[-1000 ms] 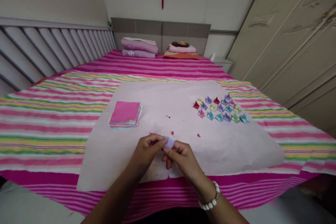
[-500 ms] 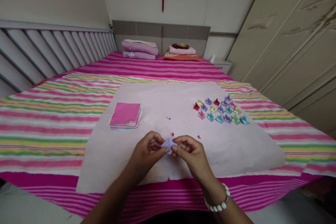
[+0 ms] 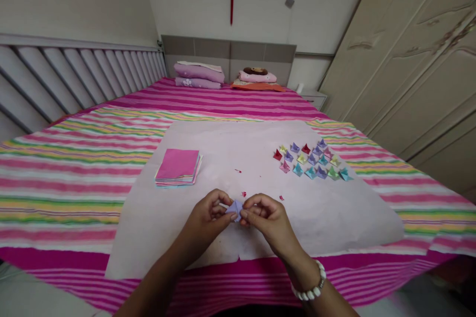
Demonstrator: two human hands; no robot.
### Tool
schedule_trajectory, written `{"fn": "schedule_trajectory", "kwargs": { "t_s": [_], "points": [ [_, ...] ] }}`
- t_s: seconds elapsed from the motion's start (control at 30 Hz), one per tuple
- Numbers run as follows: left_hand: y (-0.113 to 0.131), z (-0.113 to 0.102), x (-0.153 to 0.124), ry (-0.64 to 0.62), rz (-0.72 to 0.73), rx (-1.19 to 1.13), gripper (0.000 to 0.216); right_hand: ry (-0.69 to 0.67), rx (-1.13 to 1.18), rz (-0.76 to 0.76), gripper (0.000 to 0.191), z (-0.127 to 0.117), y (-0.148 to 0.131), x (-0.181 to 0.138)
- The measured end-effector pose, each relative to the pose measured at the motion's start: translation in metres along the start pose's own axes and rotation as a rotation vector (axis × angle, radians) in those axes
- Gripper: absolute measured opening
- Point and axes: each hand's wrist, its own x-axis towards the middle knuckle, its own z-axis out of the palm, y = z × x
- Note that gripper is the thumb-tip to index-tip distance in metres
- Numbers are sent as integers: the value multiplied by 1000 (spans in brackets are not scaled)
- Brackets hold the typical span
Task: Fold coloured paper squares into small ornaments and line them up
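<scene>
1. A small lavender folded paper piece (image 3: 234, 210) is held between both hands, low in the middle of the view, in front of a large pale paper sheet (image 3: 334, 218) spread over the bed.
2. The piece is pinched at its left side by the bare left hand (image 3: 208, 213); the thumb is laid along its near edge, and the other fingers are curled behind.
3. Its right side is gripped by the bare right hand (image 3: 269, 215), with the index finger arched over from above and the thumb tip pressed in below.
4. The two thumb tips are brought close together at the paper, and the backs of both hands are turned outward.
5. The forearms are extended forward from the lower edge of the view and angled inward toward each other. A white beaded bracelet (image 3: 308, 290) is worn on the right wrist.
6. Beyond the fingers, a small red scrap (image 3: 244, 194) is seen on the sheet.
7. A stack of square coloured papers topped with pink (image 3: 177, 164) is placed to the left, apart from the left hand.
8. Small multicoloured folded paper shapes (image 3: 322, 173) are set out in uneven rows to the right, well apart from the right hand.
</scene>
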Motion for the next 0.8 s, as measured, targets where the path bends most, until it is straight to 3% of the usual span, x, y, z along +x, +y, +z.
{"fn": "schedule_trajectory", "kwargs": {
  "t_s": [0.8],
  "points": [
    [-7, -9, 2, -125, -106, -58, 20, -37, 1, 50, 29, -4, 3, 5]
  ]
}}
